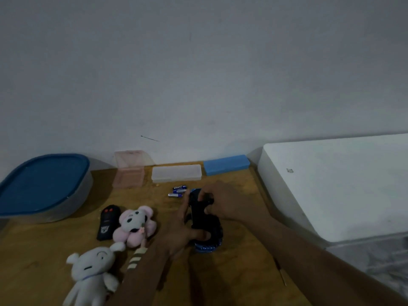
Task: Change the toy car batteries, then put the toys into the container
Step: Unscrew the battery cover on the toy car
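Left hand (pixel 180 231) grips the toy car (pixel 206 220) from 9 o'clock, right hand (pixel 219 200) curls over it from 1 o'clock, hiding most of it. Pretty dim and blurry.

I see toy car (pixel 205 219) upside down on wooden table (pixel 220 283), black underside up, blue body below. Left hand (pixel 181 235) grips its left side, thumb across underside. Right hand (pixel 220 202) curls fingers onto far end. Blue batteries (pixel 179 188), two, lie just beyond car, side by side. Left of car: black remote (pixel 108 221), pink plush (pixel 134 226) touching it, white plush dog (pixel 92 270) nearer me. Container with blue lid (pixel 42 184) far left. Along wall: open pink box (pixel 129 175), clear case (pixel 176 172), blue box (pixel 226 164). Battery cover: can't tell.
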`<state>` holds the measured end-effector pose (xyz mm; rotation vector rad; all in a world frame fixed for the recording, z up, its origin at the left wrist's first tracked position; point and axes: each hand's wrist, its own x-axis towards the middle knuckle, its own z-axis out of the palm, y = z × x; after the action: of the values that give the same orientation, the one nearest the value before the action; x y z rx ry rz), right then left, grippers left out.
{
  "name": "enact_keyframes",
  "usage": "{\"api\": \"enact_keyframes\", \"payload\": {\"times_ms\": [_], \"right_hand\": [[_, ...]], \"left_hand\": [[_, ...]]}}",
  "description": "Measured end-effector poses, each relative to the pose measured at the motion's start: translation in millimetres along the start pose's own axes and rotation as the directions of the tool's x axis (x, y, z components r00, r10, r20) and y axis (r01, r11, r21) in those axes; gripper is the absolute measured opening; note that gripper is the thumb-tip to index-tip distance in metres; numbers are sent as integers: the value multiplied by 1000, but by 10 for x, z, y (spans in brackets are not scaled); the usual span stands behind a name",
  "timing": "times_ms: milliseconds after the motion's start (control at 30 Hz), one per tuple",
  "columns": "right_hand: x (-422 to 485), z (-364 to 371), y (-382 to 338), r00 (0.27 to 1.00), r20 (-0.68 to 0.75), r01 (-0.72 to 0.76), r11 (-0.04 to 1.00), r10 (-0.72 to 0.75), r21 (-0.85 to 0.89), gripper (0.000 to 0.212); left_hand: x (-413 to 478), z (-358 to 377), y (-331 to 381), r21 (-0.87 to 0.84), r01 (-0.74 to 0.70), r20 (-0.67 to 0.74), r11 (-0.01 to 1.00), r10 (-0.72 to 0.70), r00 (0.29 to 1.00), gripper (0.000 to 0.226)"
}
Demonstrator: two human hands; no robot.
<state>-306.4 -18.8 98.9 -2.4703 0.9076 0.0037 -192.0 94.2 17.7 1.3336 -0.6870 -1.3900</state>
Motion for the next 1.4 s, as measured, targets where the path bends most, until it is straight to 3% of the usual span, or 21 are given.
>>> {"api": "enact_keyframes", "payload": {"times_ms": [133,700,1167,1400], "right_hand": [[-47,-28,-31,997,66,38,999,-37,-12,30],[-115,-76,30,975,146,171,985,-166,-22,25],[-401,-288,578,988,147,20,989,-42,145,26],[-641,-36,967,961,274,2,996,-27,93,27]], "left_hand": [[-114,51,-20,-27,7,-8,1000,-7,1000,122],[-218,89,-105,-23,44,14,999,-44,999,126],[-210,256,-287,-50,93,-23,994,-94,995,126],[-226,419,-356,-83,109,-51,991,-114,992,127]]}}
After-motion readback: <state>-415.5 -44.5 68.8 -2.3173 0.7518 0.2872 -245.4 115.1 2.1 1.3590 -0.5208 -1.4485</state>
